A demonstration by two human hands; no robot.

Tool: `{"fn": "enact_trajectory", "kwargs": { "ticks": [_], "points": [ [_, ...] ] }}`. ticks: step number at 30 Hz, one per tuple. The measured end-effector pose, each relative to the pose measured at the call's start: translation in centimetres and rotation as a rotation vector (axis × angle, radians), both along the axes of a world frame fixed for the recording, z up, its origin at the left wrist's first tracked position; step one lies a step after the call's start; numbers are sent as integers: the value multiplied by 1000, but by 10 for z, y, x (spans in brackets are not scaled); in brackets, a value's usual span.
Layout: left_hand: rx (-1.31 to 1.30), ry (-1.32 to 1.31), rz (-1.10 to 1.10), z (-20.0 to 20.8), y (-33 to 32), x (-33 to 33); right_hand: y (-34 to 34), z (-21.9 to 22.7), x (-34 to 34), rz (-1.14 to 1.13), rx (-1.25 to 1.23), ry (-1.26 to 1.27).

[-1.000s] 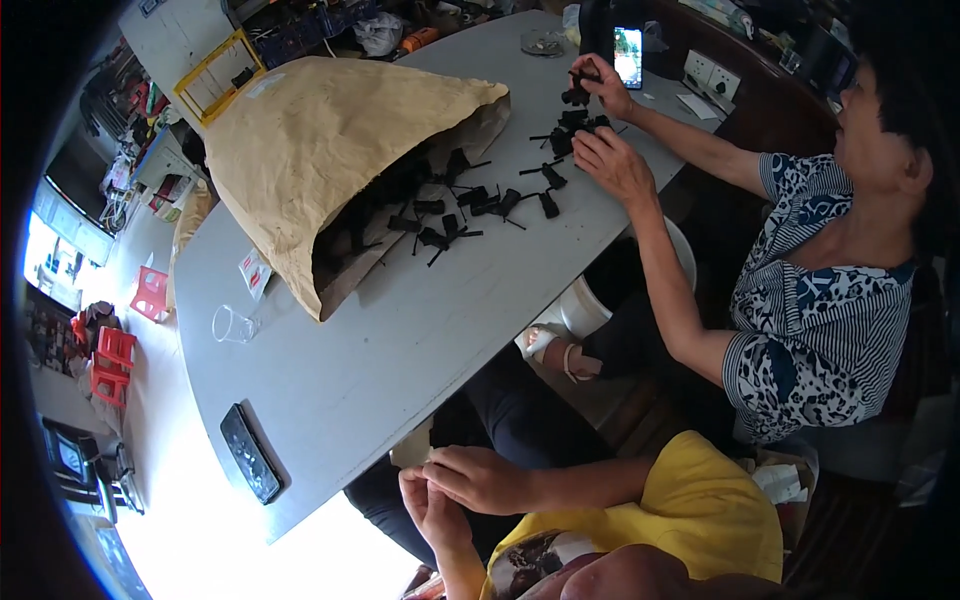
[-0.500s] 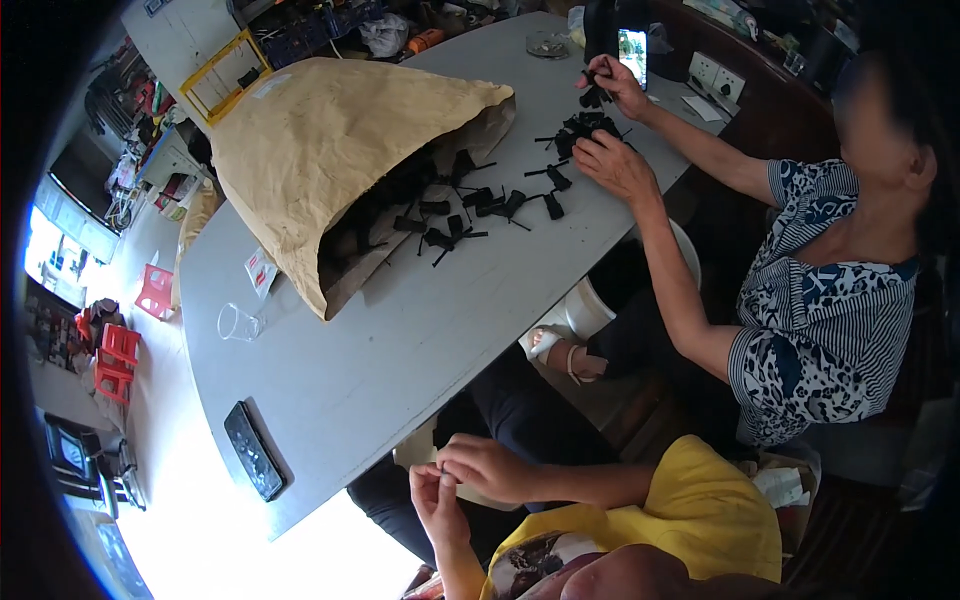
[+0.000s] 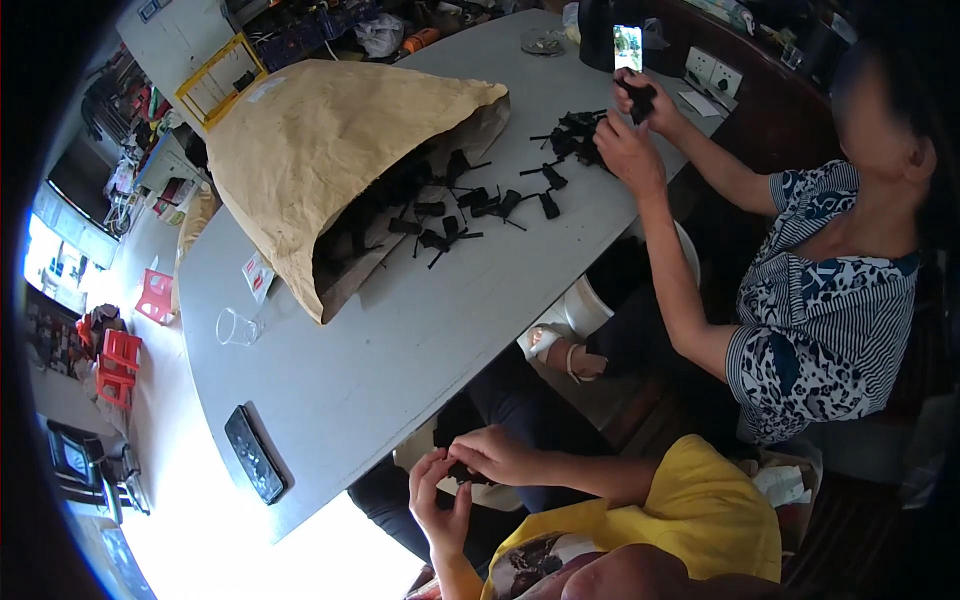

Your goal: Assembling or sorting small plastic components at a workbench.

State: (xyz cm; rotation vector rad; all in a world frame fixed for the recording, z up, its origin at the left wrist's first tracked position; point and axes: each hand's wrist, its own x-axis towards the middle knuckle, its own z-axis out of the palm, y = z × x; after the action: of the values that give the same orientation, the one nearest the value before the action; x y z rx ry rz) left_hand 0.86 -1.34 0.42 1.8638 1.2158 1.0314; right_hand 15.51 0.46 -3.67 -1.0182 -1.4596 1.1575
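Observation:
My left hand [image 3: 437, 505] and my right hand [image 3: 492, 456] meet over my lap, below the table's near edge. The right fingers are pinched together against the curled left fingertips, while the left thumb stands apart. A small dark thing [image 3: 463, 472] shows between the hands; its kind cannot be made out. On the grey table [image 3: 370, 370], black plastic-looking parts with thin stems [image 3: 505, 205] lie scattered at the mouth of a large brown paper sack [image 3: 330, 130]. A black phone [image 3: 255, 453] lies nearest my left hand.
At the right, a co-worker in a patterned top [image 3: 830, 320] holds a black part [image 3: 637, 102] beside a heap of parts [image 3: 578, 135]. A clear cup [image 3: 238, 327] lies left of the sack. A lit phone [image 3: 628, 48] stands at the back. Red stools [image 3: 118, 365] are on the floor.
My left thumb has come away from the pinch and my left fingers have spread a little; my right hand has shifted slightly. The co-worker's hands have lifted from the heap with a black part.

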Motion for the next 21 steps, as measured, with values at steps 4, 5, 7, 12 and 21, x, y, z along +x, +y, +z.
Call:
{"fn": "enact_trajectory", "kwargs": {
  "ticks": [4, 5, 7, 12, 21],
  "points": [
    [-126, -41, 81, -8, -1, -5, -6, 37, 9, -86, 100, -239],
    [-174, -24, 91, -8, -1, -4, -6, 35, 8, -87, 100, -240],
    [-127, 50, 84, -13, -3, -4, -7, 31, 5, -75, 365, -299],
    [-41, 112, 150, -14, -6, 2, -11, 21, -5, -89, 235, -100],
    [-78, -186, 82, -22, -9, -3, -11, 25, -2, -41, 53, 39]
  ]
}}
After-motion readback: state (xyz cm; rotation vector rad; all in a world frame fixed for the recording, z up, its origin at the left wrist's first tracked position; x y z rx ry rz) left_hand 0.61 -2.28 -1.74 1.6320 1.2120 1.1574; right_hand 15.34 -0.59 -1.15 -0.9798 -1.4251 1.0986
